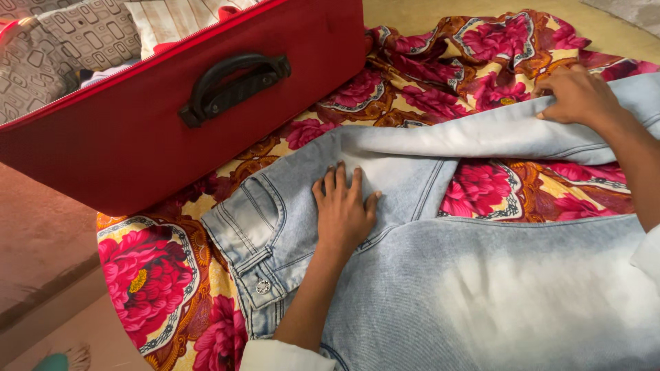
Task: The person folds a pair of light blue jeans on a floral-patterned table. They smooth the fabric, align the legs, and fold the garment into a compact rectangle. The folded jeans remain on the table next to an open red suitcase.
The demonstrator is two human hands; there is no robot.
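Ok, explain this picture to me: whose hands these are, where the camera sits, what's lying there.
There is no machine here. One camera on a person's head looks down at that person's own bare hands. The left hand presses flat on the upper part of pale blue jeans. The right hand grips one jeans leg. The jeans lie on a cloth with red flowers. Beside it stands an open red suitcase with a black handle and folded fabrics inside.

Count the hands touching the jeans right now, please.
2. The left hand lies flat on the light jeans near the waistband. The right hand holds the far trouser leg at the upper right. No other hand shows on them.
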